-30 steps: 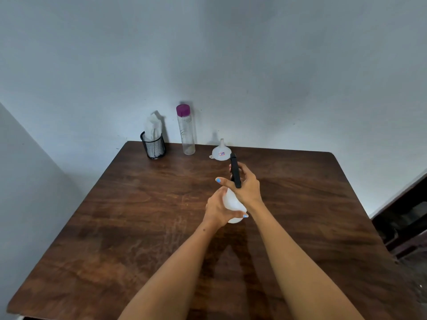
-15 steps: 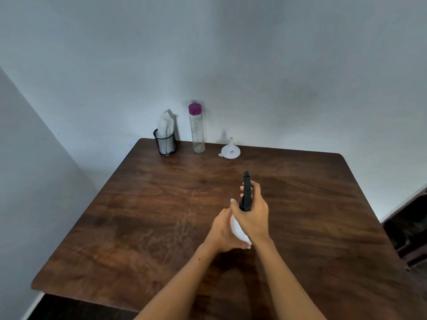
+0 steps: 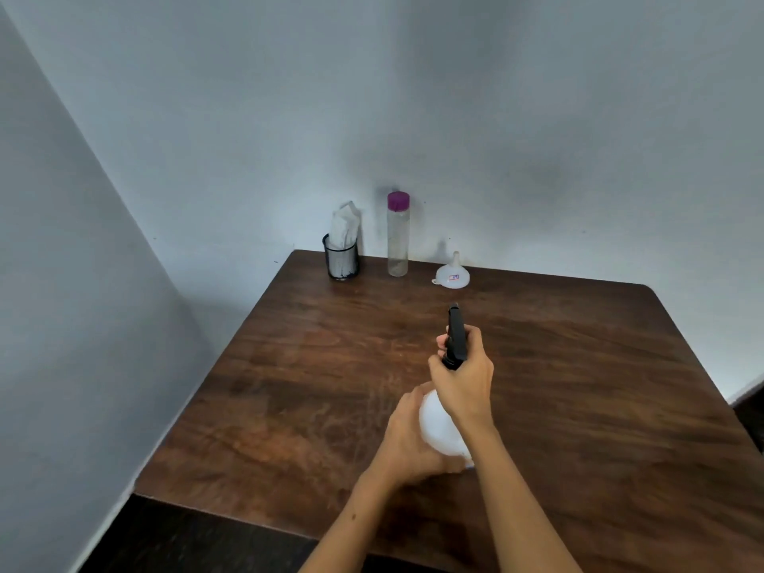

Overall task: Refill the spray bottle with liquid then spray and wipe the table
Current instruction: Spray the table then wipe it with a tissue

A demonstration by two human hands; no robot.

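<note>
Head view: left hand cups spray bottle body steady; right hand wraps its black head, likely unscrewing for refill.

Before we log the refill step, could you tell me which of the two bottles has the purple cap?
The tall clear bottle standing by the wall between the mesh cup and funnel; the spray bottle has a black head.
</note>
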